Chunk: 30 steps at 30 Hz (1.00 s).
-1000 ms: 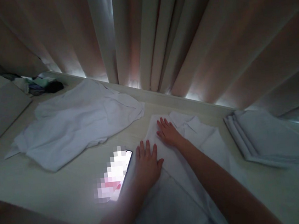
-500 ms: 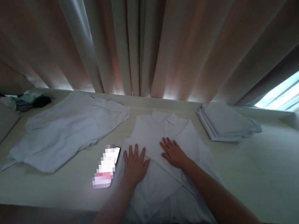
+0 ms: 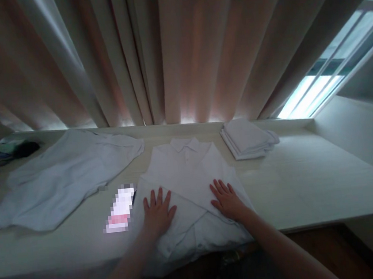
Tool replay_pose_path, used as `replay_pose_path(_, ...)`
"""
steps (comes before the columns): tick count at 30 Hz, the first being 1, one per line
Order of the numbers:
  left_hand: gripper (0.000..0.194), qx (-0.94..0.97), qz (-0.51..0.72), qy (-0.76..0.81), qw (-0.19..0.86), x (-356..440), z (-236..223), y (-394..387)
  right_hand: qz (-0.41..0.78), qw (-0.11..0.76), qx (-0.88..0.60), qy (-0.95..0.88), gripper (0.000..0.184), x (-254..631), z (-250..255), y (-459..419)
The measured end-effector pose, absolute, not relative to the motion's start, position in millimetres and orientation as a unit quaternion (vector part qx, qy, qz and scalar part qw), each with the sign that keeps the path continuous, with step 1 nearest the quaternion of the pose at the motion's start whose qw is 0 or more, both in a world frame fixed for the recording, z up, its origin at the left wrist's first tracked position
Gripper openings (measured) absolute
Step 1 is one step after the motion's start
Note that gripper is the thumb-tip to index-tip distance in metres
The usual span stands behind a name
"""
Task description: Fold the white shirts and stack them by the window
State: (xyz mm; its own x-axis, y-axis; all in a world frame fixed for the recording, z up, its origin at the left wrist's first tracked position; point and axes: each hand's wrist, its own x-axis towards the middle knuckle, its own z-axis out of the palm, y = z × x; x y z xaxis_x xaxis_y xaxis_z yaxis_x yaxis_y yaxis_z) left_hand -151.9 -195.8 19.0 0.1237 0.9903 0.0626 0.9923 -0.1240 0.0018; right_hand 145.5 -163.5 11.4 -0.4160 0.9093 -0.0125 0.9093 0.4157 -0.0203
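A white collared shirt [image 3: 189, 170] lies front up before me, its collar toward the curtain and its sleeves crossed over the front. My left hand [image 3: 158, 213] rests flat on its left side, fingers spread. On the right side of the shirt, my right hand [image 3: 226, 201] lies flat too, the fingers stretched out and slightly apart. Neither hand grips anything. The shirt's lower end hangs over the table's front edge near my body. Left of my left hand is a phone [image 3: 120, 208] with a lit, blurred-out screen.
Another white shirt [image 3: 64, 179] is spread loosely at the left. Folded white garments [image 3: 248, 137] form a stack at the back right of the pale table [image 3: 310, 179]. Dark and green cloths [image 3: 17, 150] lie in the far left corner. Long curtains [image 3: 191, 59] hang behind.
My view has swung to the right, showing more of the window and table. My right hand has slid outward and down the shirt, away from its middle. My left hand stays on the left side.
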Motion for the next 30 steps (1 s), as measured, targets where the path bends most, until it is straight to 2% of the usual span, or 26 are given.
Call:
replay_pose_path(6,0.061,-0.755,-0.026,-0.654,0.041,-151,18,-192,0.011,0.012,-0.551,-0.834,0.062,145,12,-167)
replay_pose_path(30,0.06,-0.751,-0.019,-0.66,0.022,-148,29,-227,0.039,-0.011,-0.558,-0.829,0.063,141,22,-214)
